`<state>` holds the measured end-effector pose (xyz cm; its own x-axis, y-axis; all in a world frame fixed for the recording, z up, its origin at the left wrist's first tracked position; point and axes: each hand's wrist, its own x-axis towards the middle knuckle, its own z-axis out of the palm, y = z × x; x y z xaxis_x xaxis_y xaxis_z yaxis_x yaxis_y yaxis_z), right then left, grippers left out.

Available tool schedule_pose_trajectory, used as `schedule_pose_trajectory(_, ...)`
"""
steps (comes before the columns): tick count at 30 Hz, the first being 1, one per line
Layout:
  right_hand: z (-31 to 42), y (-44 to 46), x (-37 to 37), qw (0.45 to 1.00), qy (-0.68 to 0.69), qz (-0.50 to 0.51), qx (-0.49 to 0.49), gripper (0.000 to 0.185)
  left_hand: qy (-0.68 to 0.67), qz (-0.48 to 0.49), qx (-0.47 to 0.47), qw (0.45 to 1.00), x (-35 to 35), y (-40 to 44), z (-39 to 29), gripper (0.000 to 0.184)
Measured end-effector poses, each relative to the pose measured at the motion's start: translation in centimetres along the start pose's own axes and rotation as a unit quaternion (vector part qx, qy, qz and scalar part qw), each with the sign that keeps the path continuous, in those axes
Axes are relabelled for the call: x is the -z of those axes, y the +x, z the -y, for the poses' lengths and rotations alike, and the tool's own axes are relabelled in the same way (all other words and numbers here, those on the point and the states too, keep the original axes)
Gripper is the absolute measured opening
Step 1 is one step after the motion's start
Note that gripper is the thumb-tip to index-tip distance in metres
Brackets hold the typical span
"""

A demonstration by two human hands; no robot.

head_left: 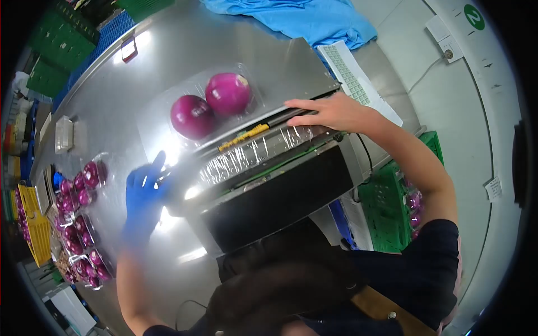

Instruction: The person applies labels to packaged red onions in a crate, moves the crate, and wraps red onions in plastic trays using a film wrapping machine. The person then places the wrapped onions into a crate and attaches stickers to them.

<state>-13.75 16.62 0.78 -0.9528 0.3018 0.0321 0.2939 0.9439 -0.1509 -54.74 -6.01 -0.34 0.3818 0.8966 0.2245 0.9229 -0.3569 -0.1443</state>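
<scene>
2 onions (228,94) sit in a clear tray (254,98) beyond the film (241,159), a yellow-marked bar (245,137) between. The right hand (344,112) parts its fingers at the bar; the gloved left hand (147,193) blurs opposite. Neither's grip can be told. Packed onions (72,238) lie left.

Bare right hand (343,112), fingers (302,104) extended, at dark bar (280,117) of wrapping machine (280,201). Left hand (144,193) (blue-gloved, blurred) near machine's other end. Two purple onions (228,94) on clear tray (193,85), on metal surface (120,109); packed onions (75,190) left, green crate (384,221) right.
</scene>
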Motion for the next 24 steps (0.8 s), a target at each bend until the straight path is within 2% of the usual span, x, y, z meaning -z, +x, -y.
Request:
schedule_pose_trajectory(2,-0.2,0.9,-2.5,0.996,0.071,-0.044,0.035,0.035,0.005,0.021,-0.027,0.999,-0.2,2.6,-1.9,0.058)
schedule_pose_trajectory(3,0.0,0.7,-3.0,0.992,0.101,-0.070,0.040,0.026,-0.051,0.021,0.022,0.998,-0.8,1.2,-2.0,0.053)
schedule_pose_trajectory(6,2.8,-3.4,0.1,0.929,0.335,-0.004,-0.155,0.020,-0.138,0.057,0.130,0.980,1.8,-3.2,-4.0,0.039)
schedule_pose_trajectory(7,4.3,-4.7,2.1,0.932,0.336,-0.012,-0.134,0.017,-0.286,-0.057,0.158,0.943,3.4,-4.4,-5.1,0.031)
schedule_pose_trajectory(8,5.2,-5.5,4.1,0.934,0.338,-0.018,-0.112,0.016,-0.422,-0.047,0.288,0.858,6.0,-5.4,-6.6,0.021)
schedule_pose_trajectory(9,4.5,-5.4,5.1,0.946,0.296,-0.120,-0.055,0.016,-0.547,-0.105,0.323,0.765,8.6,-4.9,-7.0,0.021)
schedule_pose_trajectory(10,4.0,-5.1,6.1,0.944,0.249,-0.218,0.002,0.017,-0.463,-0.150,0.249,0.838,10.0,-4.9,-4.8,0.036)
schedule_pose_trajectory(11,3.8,-3.9,8.3,0.938,0.190,-0.285,-0.047,0.017,-0.464,-0.246,0.283,0.803,10.9,-4.6,-3.2,0.042)
schedule_pose_trajectory(12,3.4,-1.3,9.0,0.910,0.202,-0.353,-0.075,0.020,-0.424,-0.347,0.335,0.767,10.9,-3.4,-0.5,0.043)
schedule_pose_trajectory(13,2.9,1.3,9.8,0.876,0.215,-0.421,-0.100,0.023,-0.381,-0.391,0.390,0.741,11.4,0.9,1.1,0.041)
schedule_pose_trajectory(14,1.9,4.8,10.0,0.816,0.297,-0.486,-0.099,0.029,-0.394,-0.434,0.339,0.736,10.0,2.8,4.1,0.033)
schedule_pose_trajectory(15,-0.2,7.7,8.9,0.857,0.218,-0.456,-0.099,0.037,-0.402,-0.466,0.304,0.727,9.2,8.1,3.3,0.034)
schedule_pose_trajectory(16,-2.4,10.4,6.7,0.890,0.136,-0.423,-0.099,0.045,-0.380,-0.404,0.300,0.776,7.5,10.6,4.3,0.042)
schedule_pose_trajectory(17,-4.0,13.2,3.1,0.909,0.125,-0.386,-0.096,0.050,-0.403,-0.364,0.266,0.796,3.2,11.7,6.0,0.053)
schedule_pose_trajectory(18,-5.0,14.8,-0.3,0.926,0.113,-0.349,-0.091,0.056,-0.367,-0.271,0.249,0.854,-1.7,11.7,7.4,0.061)
schedule_pose_trajectory(19,-5.0,14.9,-2.4,0.956,0.169,-0.183,-0.156,0.056,-0.404,-0.175,0.319,0.839,-7.2,10.2,7.4,0.058)
schedule_pose_trajectory(20,-4.5,14.8,-3.4,0.952,0.217,-0.012,-0.216,0.057,-0.436,-0.078,0.383,0.811,-10.4,9.5,7.6,0.056)
schedule_pose_trajectory(22,-1.4,13.1,-0.7,0.931,0.309,-0.023,-0.192,0.057,-0.508,-0.039,0.388,0.768,-5.0,9.6,3.4,0.055)
schedule_pose_trajectory(24,1.9,11.4,1.7,0.860,0.441,0.010,-0.258,0.058,-0.628,0.110,0.404,0.656,-0.8,8.5,2.7,0.051)
